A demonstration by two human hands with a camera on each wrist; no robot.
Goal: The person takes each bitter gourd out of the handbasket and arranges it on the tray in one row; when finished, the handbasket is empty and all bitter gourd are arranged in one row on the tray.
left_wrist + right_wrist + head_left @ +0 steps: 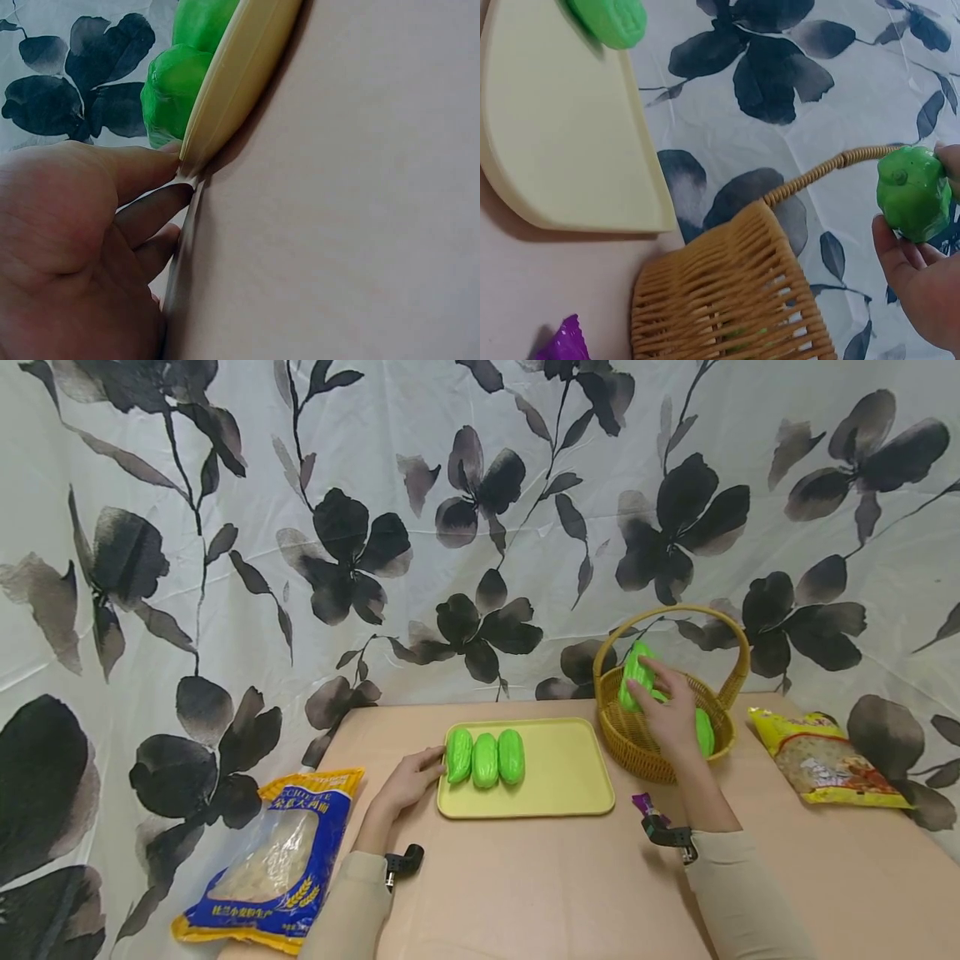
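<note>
My right hand (671, 710) grips a bright green, bumpy toy cucumber (636, 672) between thumb and fingers, over the wicker basket (637, 758). In the right wrist view the lobed end of that cucumber (911, 191) faces the camera, near the basket's handle. Another green cucumber (704, 732) lies inside the basket, partly covered by my wrist. Three similar cucumbers (485, 760) lie side by side at the left of a pale yellow tray (566, 768). My left hand (405, 783) pinches the tray's left rim, thumb on top and fingers lower, as the left wrist view shows.
A blue and yellow pasta bag (273, 860) lies at the table's left edge, beside my left forearm. Right of the basket is a yellow-and-red food packet (832, 760). A small purple wrapped item (649, 808) lies near my right wrist. Floral cloth (480, 552) hangs behind the table.
</note>
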